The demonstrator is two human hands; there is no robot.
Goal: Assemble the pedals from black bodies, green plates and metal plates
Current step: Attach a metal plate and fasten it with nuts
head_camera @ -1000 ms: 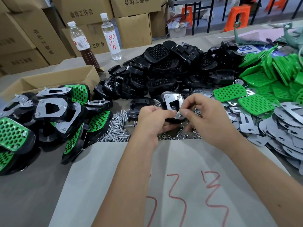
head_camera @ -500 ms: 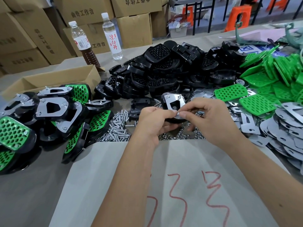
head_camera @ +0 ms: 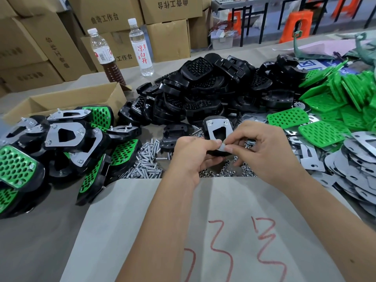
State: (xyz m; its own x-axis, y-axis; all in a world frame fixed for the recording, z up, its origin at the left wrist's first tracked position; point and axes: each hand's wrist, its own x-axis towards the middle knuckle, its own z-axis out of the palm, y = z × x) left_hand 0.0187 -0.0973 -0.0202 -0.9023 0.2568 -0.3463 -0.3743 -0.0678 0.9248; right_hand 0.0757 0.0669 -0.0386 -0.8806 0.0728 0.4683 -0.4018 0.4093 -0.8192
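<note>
Both forearms are bare, no sleeves in view; the left hand (head_camera: pixel 188 154) and right hand (head_camera: pixel 264 151) wear no gloves or rings.

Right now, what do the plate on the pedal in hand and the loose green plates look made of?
Plate on the held pedal: bare metal by the look, flat grey with a dull sheen. Green plates: probably moulded plastic, uniform bright green, perforated, slightly glossy.

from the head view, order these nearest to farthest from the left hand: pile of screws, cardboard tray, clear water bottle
From the left hand:
1. Pile of screws, just to its left on the table.
2. Cardboard tray, farther left and back, behind the finished pedals.
3. Clear water bottle, at the table's far edge by the boxes.
</note>
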